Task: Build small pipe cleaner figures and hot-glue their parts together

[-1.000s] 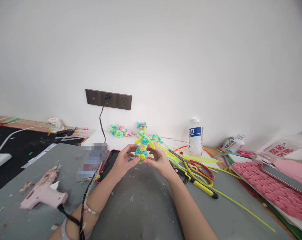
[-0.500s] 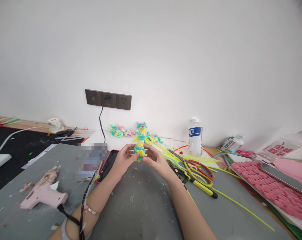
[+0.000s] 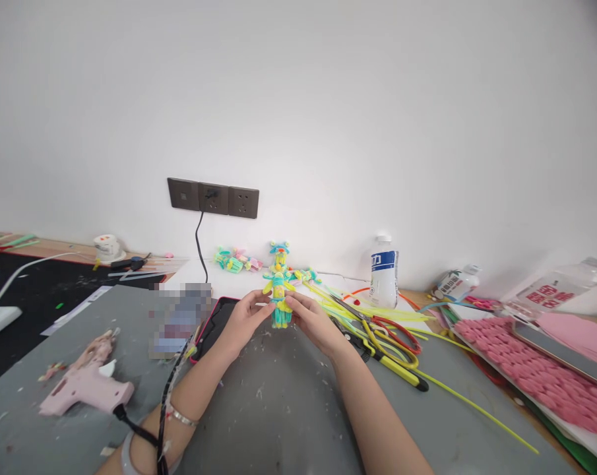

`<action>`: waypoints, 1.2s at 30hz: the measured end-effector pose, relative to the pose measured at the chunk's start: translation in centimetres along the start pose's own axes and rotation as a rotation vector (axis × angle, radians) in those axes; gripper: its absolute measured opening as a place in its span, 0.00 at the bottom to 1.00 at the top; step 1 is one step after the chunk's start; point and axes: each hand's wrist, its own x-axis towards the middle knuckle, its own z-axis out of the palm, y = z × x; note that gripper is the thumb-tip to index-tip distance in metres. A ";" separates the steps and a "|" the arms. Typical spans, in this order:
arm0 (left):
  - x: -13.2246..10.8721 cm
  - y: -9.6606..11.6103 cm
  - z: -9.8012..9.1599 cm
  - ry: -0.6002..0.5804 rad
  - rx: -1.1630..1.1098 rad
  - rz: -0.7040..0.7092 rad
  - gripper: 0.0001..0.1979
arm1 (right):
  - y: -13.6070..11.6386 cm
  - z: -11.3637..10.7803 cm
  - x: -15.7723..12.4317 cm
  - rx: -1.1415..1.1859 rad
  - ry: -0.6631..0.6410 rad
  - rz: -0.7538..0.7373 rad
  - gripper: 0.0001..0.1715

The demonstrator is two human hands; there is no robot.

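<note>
Between my two hands stands a small fuzzy figure (image 3: 279,290) in teal and yellow, which looks made of pipe cleaners. It is upright, with a teal top that has round eye-like knobs, yellow side pieces and a teal lower part. My left hand (image 3: 249,318) pinches its lower left side with thumb and fingers. On the other side my right hand (image 3: 312,320) pinches the lower right side. The figure is held above the grey mat (image 3: 278,402). Some of my fingertips are hidden behind it.
A pink glue gun (image 3: 88,386) lies left, its black cord crossing my left forearm. Scissors (image 3: 377,330), pliers (image 3: 402,371) and yellow pipe cleaners (image 3: 481,409) lie right. Behind are more small fuzzy figures (image 3: 233,260) and a white bottle (image 3: 384,274). A pink woven piece (image 3: 530,363) sits far right.
The figure has tipped so that its lower part now points down and shows its teal side instead of the yellow underside. Both hands still hold it, with fingers slightly shifted.
</note>
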 end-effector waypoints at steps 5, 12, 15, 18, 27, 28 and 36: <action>-0.1 0.1 0.1 0.002 -0.092 -0.050 0.21 | 0.4 -0.3 0.3 0.220 0.028 0.122 0.23; -0.3 0.7 0.2 -0.007 -0.055 -0.046 0.24 | 0.4 -0.5 0.3 0.323 0.018 0.213 0.19; -0.2 0.6 0.2 -0.004 -0.042 -0.056 0.23 | 0.4 -0.6 0.3 0.326 0.007 0.220 0.18; -0.2 0.4 0.1 0.002 -0.038 -0.081 0.23 | 0.2 -0.6 0.1 0.303 -0.008 0.224 0.18; -0.5 0.9 0.1 0.057 0.007 -0.173 0.24 | -0.3 -0.8 -0.4 0.223 -0.043 0.290 0.19; -0.5 1.1 0.2 0.040 0.017 -0.183 0.24 | -0.3 -0.9 -0.4 0.214 -0.041 0.292 0.19; -0.8 1.7 0.4 0.020 0.074 -0.239 0.26 | -0.1 -1.2 -0.4 0.171 -0.105 0.294 0.21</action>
